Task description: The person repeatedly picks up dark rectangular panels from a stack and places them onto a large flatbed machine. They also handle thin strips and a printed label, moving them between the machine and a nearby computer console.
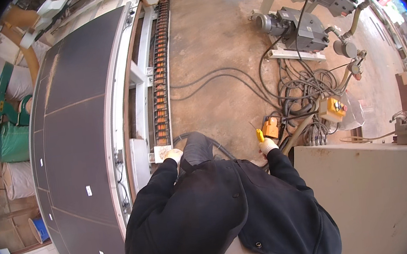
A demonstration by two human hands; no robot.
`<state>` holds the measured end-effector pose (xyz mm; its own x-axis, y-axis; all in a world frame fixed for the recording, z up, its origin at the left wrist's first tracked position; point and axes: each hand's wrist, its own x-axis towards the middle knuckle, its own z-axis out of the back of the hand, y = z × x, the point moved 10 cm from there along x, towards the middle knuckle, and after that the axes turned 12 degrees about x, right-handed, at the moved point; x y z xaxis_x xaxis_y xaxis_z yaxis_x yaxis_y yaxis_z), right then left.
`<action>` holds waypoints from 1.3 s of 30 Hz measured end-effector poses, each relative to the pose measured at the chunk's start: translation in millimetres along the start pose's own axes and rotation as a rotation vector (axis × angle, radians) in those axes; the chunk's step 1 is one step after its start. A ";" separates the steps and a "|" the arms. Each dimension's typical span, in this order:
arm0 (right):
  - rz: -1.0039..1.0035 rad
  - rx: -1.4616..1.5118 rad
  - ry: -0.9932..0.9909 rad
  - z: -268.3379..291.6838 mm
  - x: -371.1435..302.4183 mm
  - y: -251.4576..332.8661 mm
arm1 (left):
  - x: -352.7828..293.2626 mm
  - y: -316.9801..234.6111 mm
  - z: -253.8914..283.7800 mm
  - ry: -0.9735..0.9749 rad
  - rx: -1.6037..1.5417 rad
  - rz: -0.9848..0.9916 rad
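Observation:
My right hand (268, 146), in a pale glove, is closed around a small yellow tool (260, 135). Its exact kind is too small to make out. Just beyond that hand lies an orange box-shaped device (270, 128) on the floor among the cables. My left hand (173, 155), also in a pale glove, is beside the machine's side, at the near end of a black cable chain (160, 86) with orange lines inside. Its fingers are too small and partly hidden to read. My dark trouser leg (197, 148) shows between the two hands.
To the left is a machine bed with a dark cut panel (82, 157) bearing small white labels. Grey motor pumps (298, 29) stand at the far right above tangled black cables (295, 88). A yellow control box (332, 109) sits near a pale cabinet (368, 183).

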<state>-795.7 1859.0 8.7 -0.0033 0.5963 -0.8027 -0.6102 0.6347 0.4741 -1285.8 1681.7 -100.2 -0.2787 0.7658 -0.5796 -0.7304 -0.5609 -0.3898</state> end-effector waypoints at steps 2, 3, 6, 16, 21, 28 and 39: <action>0.001 0.150 0.026 7.3 13.8 15.9 | 36.3 -29.6 25.5 -0.083 -0.050 -0.069; 0.001 0.179 0.015 13.5 21.0 23.8 | 56.8 -41.5 34.9 -0.104 -0.077 -0.078; -0.022 0.171 0.050 27.3 45.3 48.7 | 119.1 -65.4 32.4 0.099 0.092 -0.104; -0.037 -0.005 0.332 4.2 157.6 277.1 | 285.1 -113.0 151.5 0.084 0.701 -0.534; 0.141 0.189 0.708 -12.7 165.9 484.7 | 358.8 -55.4 249.1 0.058 -0.591 0.296; 0.377 0.048 0.853 -49.5 223.0 719.0 | 398.1 -61.7 310.4 -0.260 -0.486 0.268; 0.484 -0.471 1.070 -107.5 321.8 957.6 | 335.9 -122.2 289.0 -0.042 -0.324 0.792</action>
<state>-1466.2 2606.0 165.4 -0.8073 -0.1160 -0.5786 -0.5889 0.0961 0.8025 -1470.4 2098.4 -40.4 -0.6590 0.1174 -0.7430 -0.0984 -0.9927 -0.0697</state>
